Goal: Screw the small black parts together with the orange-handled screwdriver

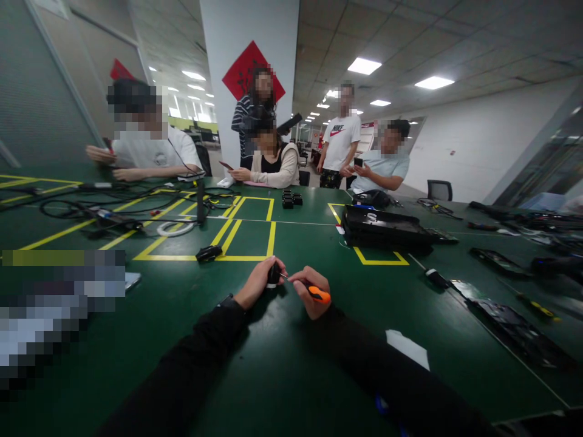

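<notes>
My left hand (258, 284) is closed around a small black object (274, 274) with a pale band near its lower end. Its exact kind is not clear. In my right hand (314, 285) is a screwdriver (319, 295) with an orange and black handle. Its thin metal shaft points left, and the tip is at the black object's side; whether it touches is too small to tell. Both hands are just above the green table (218, 364). Part of the screwdriver handle is hidden by my right fingers.
A black device casing (382, 227) lies at the far right of centre, and small black blocks (291, 199) stand farther back. Cables (113, 212) spread over the left. A white paper scrap (409, 349) lies by my right forearm. Several people are across the table.
</notes>
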`<state>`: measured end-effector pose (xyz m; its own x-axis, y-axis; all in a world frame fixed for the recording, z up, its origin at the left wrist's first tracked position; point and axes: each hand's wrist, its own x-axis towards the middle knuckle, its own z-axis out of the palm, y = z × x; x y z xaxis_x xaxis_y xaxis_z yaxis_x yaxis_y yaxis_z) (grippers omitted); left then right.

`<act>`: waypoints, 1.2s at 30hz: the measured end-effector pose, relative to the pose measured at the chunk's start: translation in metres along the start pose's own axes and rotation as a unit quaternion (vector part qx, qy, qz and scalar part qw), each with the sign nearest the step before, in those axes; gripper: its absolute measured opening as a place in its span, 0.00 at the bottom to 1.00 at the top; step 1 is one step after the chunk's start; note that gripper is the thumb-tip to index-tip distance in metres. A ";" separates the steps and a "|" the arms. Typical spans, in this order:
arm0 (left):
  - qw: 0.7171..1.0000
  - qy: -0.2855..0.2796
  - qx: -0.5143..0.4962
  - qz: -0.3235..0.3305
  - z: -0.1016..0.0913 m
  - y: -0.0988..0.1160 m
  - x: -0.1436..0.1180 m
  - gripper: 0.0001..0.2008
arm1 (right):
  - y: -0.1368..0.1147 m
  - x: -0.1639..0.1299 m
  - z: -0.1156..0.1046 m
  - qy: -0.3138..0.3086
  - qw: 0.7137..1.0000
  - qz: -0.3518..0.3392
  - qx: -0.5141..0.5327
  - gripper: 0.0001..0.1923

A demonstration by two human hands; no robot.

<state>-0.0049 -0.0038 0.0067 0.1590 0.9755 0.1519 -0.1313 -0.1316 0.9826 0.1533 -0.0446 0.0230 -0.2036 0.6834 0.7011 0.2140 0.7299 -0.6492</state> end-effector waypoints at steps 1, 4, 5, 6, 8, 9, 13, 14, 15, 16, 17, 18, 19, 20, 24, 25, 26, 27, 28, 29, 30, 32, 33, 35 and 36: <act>1.000 -0.007 0.005 0.004 0.000 0.001 -0.001 0.19 | 0.001 -0.001 0.000 0.001 1.000 0.017 -0.001 0.08; 0.999 -0.031 0.007 0.015 0.000 0.004 -0.002 0.17 | 0.006 -0.003 0.002 -0.004 0.999 0.049 -0.007 0.09; 0.999 -0.035 0.007 0.015 0.000 0.004 -0.002 0.17 | 0.008 -0.003 0.003 -0.005 0.999 0.048 -0.005 0.08; 0.999 -0.036 0.008 0.013 0.000 0.004 -0.001 0.16 | 0.009 -0.003 0.002 -0.005 0.999 0.043 -0.001 0.07; 0.999 -0.032 0.008 0.010 -0.001 0.003 0.000 0.16 | 0.010 -0.001 0.001 -0.011 1.000 0.012 0.009 0.05; 1.000 -0.028 0.005 0.008 -0.002 0.002 0.001 0.16 | 0.010 0.001 -0.001 -0.019 1.000 -0.008 0.012 0.04; 1.000 -0.018 0.005 0.011 0.000 0.002 0.001 0.16 | 0.003 0.004 -0.008 -0.051 0.998 -0.040 0.018 0.06; 1.000 -0.021 0.011 0.015 0.001 0.003 0.000 0.16 | 0.001 0.004 -0.009 -0.057 0.998 -0.032 0.019 0.08; 0.999 -0.024 0.020 0.018 0.002 0.005 0.000 0.16 | 0.000 0.004 -0.010 -0.062 0.998 -0.022 0.020 0.09; 0.999 -0.024 0.028 0.019 0.003 0.007 -0.001 0.16 | -0.001 0.003 -0.010 -0.067 0.997 -0.012 0.020 0.09; 0.999 -0.021 0.035 0.018 0.004 0.008 -0.002 0.16 | -0.002 0.002 -0.010 -0.072 0.997 -0.003 0.017 0.09; 0.999 -0.018 0.038 0.014 0.005 0.009 -0.002 0.16 | -0.001 0.001 -0.009 -0.071 0.997 0.006 0.011 0.09; 0.999 -0.015 0.037 0.010 0.005 0.010 -0.003 0.16 | 0.000 0.000 -0.008 -0.062 0.998 0.014 0.001 0.10; 0.999 -0.016 0.033 0.005 0.005 0.010 -0.003 0.16 | 0.001 0.000 -0.007 -0.049 0.999 0.019 -0.008 0.11; 1.000 -0.012 0.017 -0.001 0.003 0.006 -0.001 0.16 | 0.008 0.000 -0.005 -0.043 0.999 -0.004 -0.014 0.07; 1.000 -0.007 0.015 -0.002 0.002 0.005 0.000 0.16 | 0.008 0.001 -0.006 -0.055 0.998 -0.021 -0.013 0.05; 1.000 -0.002 0.012 -0.002 0.002 0.004 0.000 0.17 | 0.008 0.002 -0.006 -0.068 0.997 -0.037 -0.012 0.04; 1.000 0.000 0.009 0.000 0.001 0.003 0.000 0.17 | 0.007 0.003 -0.007 -0.078 0.996 -0.050 -0.014 0.03; 1.000 0.000 0.007 0.002 0.000 0.002 0.001 0.17 | 0.006 0.004 -0.008 -0.085 0.995 -0.058 -0.014 0.02; 1.000 -0.001 0.006 0.004 0.000 0.002 0.001 0.17 | 0.005 0.004 -0.009 -0.089 0.994 -0.058 -0.015 0.03; 1.000 0.000 0.008 0.006 0.000 0.001 0.001 0.17 | 0.004 0.004 -0.010 -0.091 0.994 -0.050 -0.015 0.04; 1.000 0.001 0.014 0.006 0.000 0.001 0.002 0.16 | 0.004 0.004 -0.011 -0.083 0.996 -0.016 -0.018 0.07; 1.000 0.001 0.017 0.003 0.000 0.001 0.002 0.16 | 0.005 0.004 -0.011 -0.075 0.997 0.008 -0.017 0.09; 1.000 -0.001 0.020 0.000 0.000 0.001 0.003 0.16 | 0.009 0.003 -0.009 -0.067 0.997 0.050 -0.009 0.12; 1.000 -0.005 0.020 0.001 0.000 0.001 0.003 0.16 | 0.010 0.003 -0.008 -0.063 0.996 0.063 -0.003 0.11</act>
<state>-0.0042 -0.0013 0.0080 0.1688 0.9734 0.1551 -0.0928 -0.1410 0.9856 0.1622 -0.0355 0.0208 -0.2932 0.7666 0.5713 0.2503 0.6383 -0.7280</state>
